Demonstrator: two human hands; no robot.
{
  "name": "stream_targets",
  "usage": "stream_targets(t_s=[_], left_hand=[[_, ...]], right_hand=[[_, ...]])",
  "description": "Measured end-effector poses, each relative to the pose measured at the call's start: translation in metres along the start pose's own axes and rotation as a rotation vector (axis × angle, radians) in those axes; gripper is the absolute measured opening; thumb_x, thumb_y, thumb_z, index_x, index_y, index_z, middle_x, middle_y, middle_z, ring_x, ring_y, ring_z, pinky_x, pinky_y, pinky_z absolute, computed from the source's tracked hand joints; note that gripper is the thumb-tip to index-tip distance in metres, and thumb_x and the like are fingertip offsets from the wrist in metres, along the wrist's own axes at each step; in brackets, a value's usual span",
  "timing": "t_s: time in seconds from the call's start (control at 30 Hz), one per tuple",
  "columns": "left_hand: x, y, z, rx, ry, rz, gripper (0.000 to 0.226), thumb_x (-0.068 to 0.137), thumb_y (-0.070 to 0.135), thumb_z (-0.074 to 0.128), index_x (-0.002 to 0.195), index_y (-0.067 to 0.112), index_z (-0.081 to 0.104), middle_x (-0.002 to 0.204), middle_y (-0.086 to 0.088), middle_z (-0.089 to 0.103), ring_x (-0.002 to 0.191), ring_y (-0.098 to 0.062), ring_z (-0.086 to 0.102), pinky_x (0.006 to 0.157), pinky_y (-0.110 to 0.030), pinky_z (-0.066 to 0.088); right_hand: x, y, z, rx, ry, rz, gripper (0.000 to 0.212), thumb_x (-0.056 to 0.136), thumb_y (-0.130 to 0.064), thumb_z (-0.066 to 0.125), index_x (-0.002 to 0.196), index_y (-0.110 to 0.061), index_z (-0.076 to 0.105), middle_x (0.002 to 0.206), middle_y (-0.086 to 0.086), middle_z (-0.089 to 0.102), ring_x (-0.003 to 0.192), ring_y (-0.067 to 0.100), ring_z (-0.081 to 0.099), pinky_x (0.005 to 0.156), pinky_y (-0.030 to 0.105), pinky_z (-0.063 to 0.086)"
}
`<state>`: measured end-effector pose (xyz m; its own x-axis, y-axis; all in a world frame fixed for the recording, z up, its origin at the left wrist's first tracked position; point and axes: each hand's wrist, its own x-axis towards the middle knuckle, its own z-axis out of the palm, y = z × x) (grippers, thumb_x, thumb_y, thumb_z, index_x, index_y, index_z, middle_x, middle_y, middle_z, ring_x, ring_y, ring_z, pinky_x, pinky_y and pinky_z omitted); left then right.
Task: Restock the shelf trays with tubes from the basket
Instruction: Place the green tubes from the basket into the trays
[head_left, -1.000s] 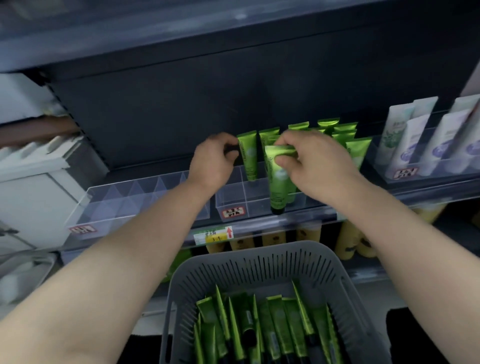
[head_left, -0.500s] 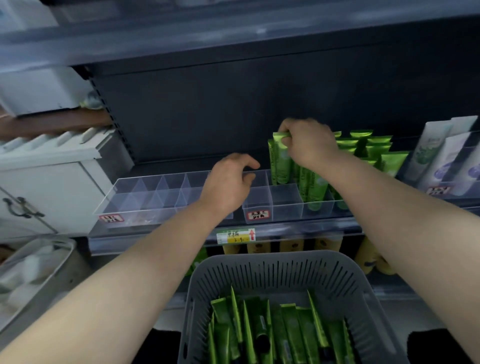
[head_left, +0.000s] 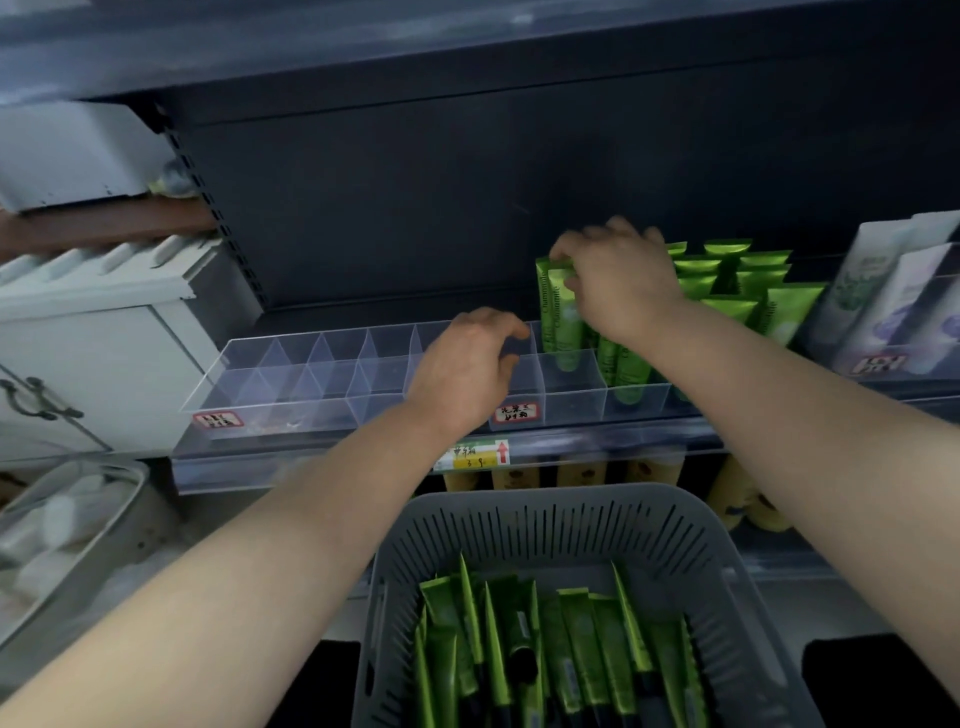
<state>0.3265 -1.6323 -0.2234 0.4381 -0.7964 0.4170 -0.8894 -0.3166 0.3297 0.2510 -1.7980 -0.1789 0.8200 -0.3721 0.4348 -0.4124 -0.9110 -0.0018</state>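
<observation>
A clear divided shelf tray (head_left: 311, 384) runs along the shelf, its left compartments bare. Several green tubes (head_left: 737, 291) stand upright in its right part. My right hand (head_left: 618, 280) pinches the top of the leftmost green tube (head_left: 558, 322), which stands in a rear compartment. My left hand (head_left: 467, 369) rests curled on the tray's front compartments, holding nothing. Below, a grey slotted basket (head_left: 545, 525) holds several more green tubes (head_left: 540, 649) lying on end.
White and lilac tubes (head_left: 893, 301) fill another tray at the right. A white cabinet (head_left: 93, 332) stands left of the shelf, with a clear bin (head_left: 67, 525) below it. Yellow tubes (head_left: 571, 475) sit on the lower shelf behind the basket.
My right hand carried a green tube from the front of the tray back into a rear compartment. My left hand let go of a tube top and dropped onto the tray front.
</observation>
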Motion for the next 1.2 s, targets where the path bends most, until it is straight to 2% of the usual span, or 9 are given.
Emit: stream_targets(t_s=[0.17, 0.33, 0.43, 0.53, 0.67, 0.77, 0.9, 1.0, 1.2], left_hand=[[-0.018, 0.009, 0.007, -0.030, -0.008, 0.034, 0.032, 0.089, 0.004, 0.057, 0.119, 0.012, 0.062, 0.122, -0.007, 0.061, 0.114, -0.024, 0.053, 0.091, -0.039, 0.048], [-0.057, 0.016, 0.032, -0.059, -0.062, 0.046, 0.028, 0.089, 0.006, 0.058, 0.116, 0.012, 0.063, 0.117, -0.005, 0.063, 0.111, -0.022, 0.055, 0.088, -0.030, 0.047], [-0.084, 0.017, 0.056, -0.066, -0.132, -0.003, 0.029, 0.087, 0.006, 0.059, 0.115, 0.015, 0.063, 0.117, -0.003, 0.063, 0.113, -0.021, 0.055, 0.093, -0.034, 0.047], [-0.111, 0.014, 0.080, -0.110, -0.203, -0.091, 0.030, 0.087, 0.007, 0.058, 0.116, 0.017, 0.063, 0.117, -0.001, 0.063, 0.112, -0.017, 0.055, 0.095, -0.030, 0.045], [-0.144, 0.011, 0.113, -0.126, -0.329, -0.226, 0.029, 0.091, 0.011, 0.057, 0.119, 0.018, 0.062, 0.123, 0.000, 0.061, 0.117, -0.015, 0.052, 0.099, -0.023, 0.038], [-0.163, 0.008, 0.133, -0.130, -0.412, -0.303, 0.029, 0.093, 0.012, 0.056, 0.121, 0.016, 0.061, 0.124, -0.001, 0.060, 0.116, -0.016, 0.052, 0.098, -0.022, 0.038], [-0.179, 0.004, 0.149, -0.138, -0.483, -0.366, 0.029, 0.094, 0.011, 0.054, 0.121, 0.016, 0.059, 0.128, -0.002, 0.056, 0.120, -0.017, 0.050, 0.099, -0.025, 0.041], [-0.182, 0.002, 0.157, -0.144, -0.498, -0.381, 0.029, 0.094, 0.011, 0.054, 0.122, 0.017, 0.058, 0.130, -0.002, 0.055, 0.121, -0.017, 0.049, 0.098, -0.026, 0.041], [-0.178, -0.001, 0.165, -0.187, -0.488, -0.368, 0.028, 0.092, 0.011, 0.056, 0.120, 0.014, 0.060, 0.126, -0.003, 0.058, 0.117, -0.018, 0.053, 0.098, -0.032, 0.045]], right_hand=[[-0.054, -0.010, 0.001, 0.083, 0.223, -0.097, 0.036, 0.079, -0.003, 0.063, 0.112, -0.017, 0.063, 0.106, 0.007, 0.067, 0.103, 0.032, 0.054, 0.077, 0.040, 0.040], [-0.123, -0.013, 0.030, 0.142, 0.201, -0.098, 0.031, 0.079, -0.003, 0.064, 0.107, -0.016, 0.066, 0.098, 0.006, 0.068, 0.093, 0.031, 0.057, 0.070, 0.037, 0.042], [-0.158, -0.010, 0.057, 0.165, 0.086, -0.077, 0.033, 0.074, -0.001, 0.069, 0.103, -0.016, 0.067, 0.095, 0.006, 0.068, 0.091, 0.031, 0.058, 0.068, 0.037, 0.044], [-0.189, -0.005, 0.086, 0.163, -0.069, -0.021, 0.032, 0.071, -0.002, 0.070, 0.099, -0.018, 0.068, 0.093, 0.004, 0.068, 0.090, 0.030, 0.058, 0.068, 0.036, 0.044], [-0.224, 0.004, 0.124, 0.127, -0.453, 0.076, 0.036, 0.085, -0.010, 0.058, 0.117, -0.025, 0.059, 0.116, 0.000, 0.060, 0.111, 0.024, 0.050, 0.084, 0.037, 0.041], [-0.242, 0.011, 0.150, 0.116, -0.666, 0.163, 0.038, 0.088, -0.009, 0.054, 0.123, -0.025, 0.054, 0.122, 0.001, 0.057, 0.115, 0.023, 0.049, 0.089, 0.035, 0.043], [-0.256, 0.018, 0.181, 0.189, -0.786, 0.257, 0.038, 0.088, 0.000, 0.046, 0.122, -0.014, 0.055, 0.119, 0.010, 0.059, 0.108, 0.027, 0.055, 0.083, 0.033, 0.048], [-0.262, 0.020, 0.199, 0.250, -0.838, 0.317, 0.029, 0.086, 0.005, 0.047, 0.112, -0.004, 0.054, 0.112, 0.017, 0.060, 0.100, 0.029, 0.057, 0.074, 0.028, 0.040], [-0.271, 0.012, 0.231, 0.356, -0.912, 0.505, 0.037, 0.094, -0.007, 0.045, 0.131, -0.008, 0.039, 0.125, 0.013, 0.052, 0.105, 0.026, 0.052, 0.090, 0.030, 0.043]])
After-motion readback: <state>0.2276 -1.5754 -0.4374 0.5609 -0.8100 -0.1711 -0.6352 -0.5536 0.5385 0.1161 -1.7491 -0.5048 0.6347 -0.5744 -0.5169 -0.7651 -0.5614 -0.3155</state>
